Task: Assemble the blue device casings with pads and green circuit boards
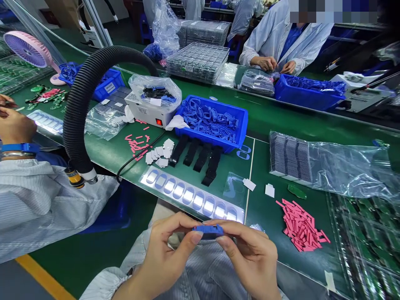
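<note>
Close to the bench's front edge, a small blue plastic frame (pixel 207 230) is held level between both hands. My left hand (pixel 170 246) pinches its left end with thumb and forefinger, where a bit of red shows. My right hand (pixel 250 250) grips its right end the same way. Just beyond the hands lies a strip of oval adhesive pieces (pixel 179 192). A blue bin (pixel 243 129) full of similar blue frames stands farther back. White square pieces (pixel 162 156) and black strips (pixel 198 158) lie before it. A pile of pink strips (pixel 301 227) is at the right.
A black ribbed hose (pixel 75 100) arches at the left, near a co-worker's sleeve (pixel 40 204). A white machine (pixel 146 112) with a red switch sits left of the bin. Clear trays with green boards (pixel 371 241) line the right side. Another person (pixel 281 46) works across the bench.
</note>
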{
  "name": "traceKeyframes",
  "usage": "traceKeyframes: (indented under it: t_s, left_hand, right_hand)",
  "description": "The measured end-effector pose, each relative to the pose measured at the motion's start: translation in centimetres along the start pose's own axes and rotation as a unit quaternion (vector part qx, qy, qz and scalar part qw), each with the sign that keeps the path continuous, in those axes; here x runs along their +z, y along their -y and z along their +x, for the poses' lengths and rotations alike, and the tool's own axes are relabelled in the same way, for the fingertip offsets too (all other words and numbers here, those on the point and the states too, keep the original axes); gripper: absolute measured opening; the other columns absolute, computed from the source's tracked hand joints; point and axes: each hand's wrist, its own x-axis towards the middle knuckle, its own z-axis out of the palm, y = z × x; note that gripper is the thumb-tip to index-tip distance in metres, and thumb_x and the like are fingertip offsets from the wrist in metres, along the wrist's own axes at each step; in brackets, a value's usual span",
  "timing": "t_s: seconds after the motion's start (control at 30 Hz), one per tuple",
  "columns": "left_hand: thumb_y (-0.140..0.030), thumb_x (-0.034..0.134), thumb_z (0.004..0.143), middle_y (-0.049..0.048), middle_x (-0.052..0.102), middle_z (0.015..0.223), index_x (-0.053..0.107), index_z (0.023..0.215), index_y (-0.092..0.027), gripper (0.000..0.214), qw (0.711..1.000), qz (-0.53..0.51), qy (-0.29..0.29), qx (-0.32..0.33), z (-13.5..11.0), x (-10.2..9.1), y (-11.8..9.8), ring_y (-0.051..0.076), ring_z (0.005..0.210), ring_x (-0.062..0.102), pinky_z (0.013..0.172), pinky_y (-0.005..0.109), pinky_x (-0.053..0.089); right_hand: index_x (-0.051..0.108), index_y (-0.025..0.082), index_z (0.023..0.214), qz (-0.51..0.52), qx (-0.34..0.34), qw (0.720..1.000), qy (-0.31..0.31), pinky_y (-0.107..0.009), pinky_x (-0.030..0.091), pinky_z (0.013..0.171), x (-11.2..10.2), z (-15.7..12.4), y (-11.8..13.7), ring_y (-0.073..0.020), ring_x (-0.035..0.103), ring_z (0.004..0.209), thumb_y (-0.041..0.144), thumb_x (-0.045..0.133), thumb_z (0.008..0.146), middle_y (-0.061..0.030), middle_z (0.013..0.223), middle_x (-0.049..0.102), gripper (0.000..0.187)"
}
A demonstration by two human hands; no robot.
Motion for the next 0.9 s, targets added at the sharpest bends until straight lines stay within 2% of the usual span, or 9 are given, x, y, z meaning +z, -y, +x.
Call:
traceKeyframes:
  t_s: [0.13, 0.2, 0.3, 0.4, 0.5, 0.57, 0.7, 0.8, 0.9]
  left_hand:
    - [-0.024, 0.063, 0.083, -0.0007, 0.070, 0.062, 0.070, 0.079, -0.021, 0.009, 1.000, -0.012, -0.008, -0.007, 0.0, 0.1, 0.3, 0.010, 0.055, 0.063, 0.052, 0.016, 0.052]
    - [-0.024, 0.064, 0.082, 0.0006, 0.072, 0.066, 0.071, 0.078, -0.020, 0.009, 0.999, -0.025, -0.027, -0.015, 0.1, 0.4, 0.5, 0.012, 0.059, 0.066, 0.055, 0.017, 0.055]
    - [-0.022, 0.067, 0.081, 0.0020, 0.076, 0.074, 0.074, 0.080, -0.020, 0.007, 0.996, -0.055, -0.057, -0.029, 0.3, 0.9, 0.8, 0.013, 0.068, 0.071, 0.062, 0.018, 0.058]
    - [-0.018, 0.068, 0.080, 0.0001, 0.078, 0.079, 0.075, 0.084, -0.023, 0.009, 0.992, -0.100, -0.077, -0.023, 0.3, 1.6, 1.0, 0.013, 0.074, 0.073, 0.068, 0.016, 0.059]
    - [-0.016, 0.067, 0.080, -0.0011, 0.079, 0.083, 0.075, 0.087, -0.025, 0.014, 0.992, -0.106, -0.072, 0.007, 0.3, 1.9, 0.9, 0.013, 0.079, 0.074, 0.072, 0.017, 0.059]
    - [-0.016, 0.067, 0.081, -0.0006, 0.079, 0.084, 0.074, 0.089, -0.025, 0.014, 0.994, -0.083, -0.054, 0.035, 0.1, 1.7, 0.9, 0.013, 0.080, 0.074, 0.074, 0.018, 0.059]
    - [-0.017, 0.068, 0.080, 0.0003, 0.078, 0.081, 0.073, 0.089, -0.023, 0.012, 0.995, -0.030, -0.041, 0.080, -0.4, 1.2, 1.4, 0.013, 0.077, 0.073, 0.073, 0.018, 0.058]
    - [-0.017, 0.066, 0.082, -0.0015, 0.077, 0.083, 0.071, 0.094, -0.025, 0.015, 0.996, -0.020, -0.028, 0.079, -0.6, 0.9, 1.8, 0.012, 0.078, 0.071, 0.073, 0.018, 0.057]
    - [-0.017, 0.064, 0.084, -0.0028, 0.076, 0.087, 0.070, 0.096, -0.027, 0.017, 0.997, -0.018, -0.003, 0.071, -0.5, 0.7, 1.9, 0.010, 0.081, 0.070, 0.074, 0.017, 0.055]
  right_hand:
    - [0.072, 0.023, 0.086, -0.011, 0.021, 1.000, 0.018, -0.024, 0.062, 0.062, -0.1, 0.2, -0.2, -0.0200, 0.074, 0.071, 0.017, 0.064, 0.083, -0.0050, 0.084, 0.078, 0.011]
    - [0.071, 0.023, 0.092, -0.033, 0.027, 0.999, 0.020, -0.024, 0.062, 0.065, 0.1, 0.1, -0.4, -0.0192, 0.074, 0.078, 0.017, 0.060, 0.085, -0.0052, 0.090, 0.077, 0.014]
    - [0.066, 0.023, 0.105, -0.106, -0.009, 0.994, -0.028, -0.028, 0.062, 0.075, 1.0, -0.3, -0.8, -0.0209, 0.071, 0.095, 0.016, 0.065, 0.082, -0.0059, 0.103, 0.074, 0.024]
    - [0.062, 0.022, 0.112, -0.171, -0.053, 0.979, -0.093, -0.034, 0.061, 0.084, 2.1, -0.8, -1.3, -0.0234, 0.070, 0.099, 0.017, 0.075, 0.074, -0.0068, 0.105, 0.073, 0.041]
    - [0.064, 0.022, 0.104, -0.153, -0.040, 0.979, -0.128, -0.033, 0.061, 0.082, 2.5, -0.9, -1.3, -0.0223, 0.072, 0.092, 0.018, 0.077, 0.072, -0.0056, 0.099, 0.075, 0.035]
    - [0.065, 0.023, 0.094, -0.105, -0.016, 0.987, -0.123, -0.031, 0.062, 0.077, 2.3, -0.7, -0.8, -0.0210, 0.073, 0.086, 0.019, 0.077, 0.072, -0.0042, 0.092, 0.076, 0.025]
    - [0.067, 0.024, 0.079, -0.024, 0.030, 0.997, -0.064, -0.024, 0.062, 0.066, 1.3, 0.0, 0.3, -0.0194, 0.075, 0.076, 0.016, 0.078, 0.070, -0.0011, 0.080, 0.077, 0.016]
    - [0.070, 0.025, 0.081, -0.008, 0.032, 0.999, -0.031, -0.020, 0.061, 0.068, 0.7, 0.2, 0.5, -0.0187, 0.075, 0.076, 0.009, 0.075, 0.071, -0.0003, 0.082, 0.078, 0.019]
    - [0.072, 0.025, 0.085, -0.003, 0.012, 1.000, -0.029, -0.023, 0.062, 0.072, 0.3, 0.1, 0.3, -0.0199, 0.075, 0.079, 0.006, 0.071, 0.074, -0.0014, 0.087, 0.078, 0.022]
